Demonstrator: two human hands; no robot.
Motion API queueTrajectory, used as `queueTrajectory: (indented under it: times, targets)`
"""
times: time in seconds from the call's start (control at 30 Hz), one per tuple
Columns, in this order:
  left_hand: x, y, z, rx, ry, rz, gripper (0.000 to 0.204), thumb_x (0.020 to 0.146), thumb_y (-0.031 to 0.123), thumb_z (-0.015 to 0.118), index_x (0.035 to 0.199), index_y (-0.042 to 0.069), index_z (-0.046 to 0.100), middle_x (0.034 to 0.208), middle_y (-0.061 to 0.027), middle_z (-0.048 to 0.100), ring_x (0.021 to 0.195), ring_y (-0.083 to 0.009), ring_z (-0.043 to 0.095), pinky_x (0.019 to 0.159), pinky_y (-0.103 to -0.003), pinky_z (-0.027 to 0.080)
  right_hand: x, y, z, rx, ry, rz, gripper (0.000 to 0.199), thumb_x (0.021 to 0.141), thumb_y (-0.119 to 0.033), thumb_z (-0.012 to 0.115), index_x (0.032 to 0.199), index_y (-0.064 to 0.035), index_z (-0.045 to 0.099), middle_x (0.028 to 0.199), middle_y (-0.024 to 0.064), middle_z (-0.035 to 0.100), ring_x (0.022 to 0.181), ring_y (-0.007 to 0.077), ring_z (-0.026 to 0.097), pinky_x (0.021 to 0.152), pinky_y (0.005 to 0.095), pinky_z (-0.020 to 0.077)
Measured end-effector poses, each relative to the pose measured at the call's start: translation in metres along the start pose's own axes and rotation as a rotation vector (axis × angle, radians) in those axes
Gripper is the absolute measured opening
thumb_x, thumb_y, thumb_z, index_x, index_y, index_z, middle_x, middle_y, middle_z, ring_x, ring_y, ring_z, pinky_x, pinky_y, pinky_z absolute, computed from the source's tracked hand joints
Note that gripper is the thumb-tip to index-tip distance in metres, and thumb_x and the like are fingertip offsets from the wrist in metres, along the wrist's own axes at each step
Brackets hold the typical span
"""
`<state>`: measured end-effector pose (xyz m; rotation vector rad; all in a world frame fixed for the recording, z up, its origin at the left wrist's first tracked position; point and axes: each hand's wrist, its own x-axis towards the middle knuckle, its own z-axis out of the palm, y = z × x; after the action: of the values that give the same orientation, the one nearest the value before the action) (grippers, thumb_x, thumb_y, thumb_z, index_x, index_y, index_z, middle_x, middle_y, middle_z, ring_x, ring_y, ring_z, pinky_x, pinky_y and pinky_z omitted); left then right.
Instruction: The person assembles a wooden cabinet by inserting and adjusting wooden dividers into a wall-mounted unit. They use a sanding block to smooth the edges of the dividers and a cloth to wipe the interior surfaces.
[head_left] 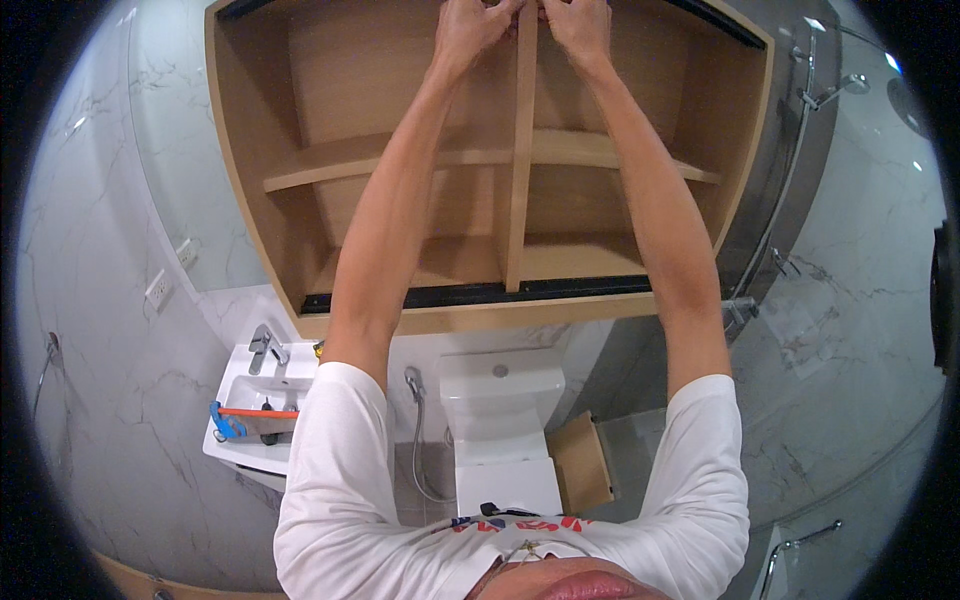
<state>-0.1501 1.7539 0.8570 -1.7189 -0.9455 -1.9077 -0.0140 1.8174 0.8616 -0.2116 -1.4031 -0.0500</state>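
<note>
A wooden wall cabinet [400, 230] with a middle divider [518, 190] fills the upper picture. Both my arms are raised across its front. At the top edge of the view, my left hand [473, 32] is closed just left of the divider, fingertips bent toward it. On the other side of the divider, my right hand [580, 30] is closed too, its fingers curled close to the wood. Part of each hand is cut off, and what the fingers hold, if anything, cannot be made out. A shelf [480, 150] crosses both halves; a black track [450, 297] runs along the bottom.
Below the cabinet stands a white toilet [500, 395] with a hand sprayer [413, 380] beside it. A wooden panel [583, 462] leans right of the toilet. At left, a sink [240, 385] carries a tool-like item with a blue end [226, 420]. A shower fixture [850, 85] hangs far right.
</note>
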Motion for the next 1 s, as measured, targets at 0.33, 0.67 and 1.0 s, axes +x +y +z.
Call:
queueTrajectory:
  times: [0.33,0.67,1.0]
  targets:
    - [0.016,0.02,0.007,0.038,0.046,-0.088,0.022,0.086,0.022,0.078,0.086,0.0,0.079,0.068,-0.0114,0.071,0.063,-0.0111,0.062,0.058,-0.035,0.051,0.017,0.011,0.023,0.124,0.134,0.137,0.032,0.091,-0.028,0.07,0.097,0.0034,0.072,0.09,0.0213,0.074,0.086,0.0333,0.071,0.078,0.042,0.0529]
    - [0.03,0.021,0.018,0.034,0.205,-0.039,0.022,0.084,0.023,0.079,0.083,0.001,0.079,0.073,-0.014,0.074,0.068,-0.0174,0.07,0.063,-0.037,0.053,0.043,0.021,0.038,0.316,0.074,0.376,0.038,0.092,-0.034,0.073,0.097,0.0043,0.074,0.09,0.0151,0.075,0.082,0.0259,0.068,0.076,0.0392,0.0518]
    - [-0.011,0.018,0.011,-0.146,0.064,-0.167,0.023,0.089,0.021,0.078,0.082,0.0,0.077,0.065,-0.0031,0.067,0.06,-0.0075,0.058,0.052,-0.029,0.048,-0.015,-0.002,-0.002,0.245,-0.1,0.226,0.033,0.1,-0.029,0.065,0.101,0.0034,0.067,0.089,0.0121,0.069,0.083,0.0221,0.063,0.078,0.0375,0.0495]
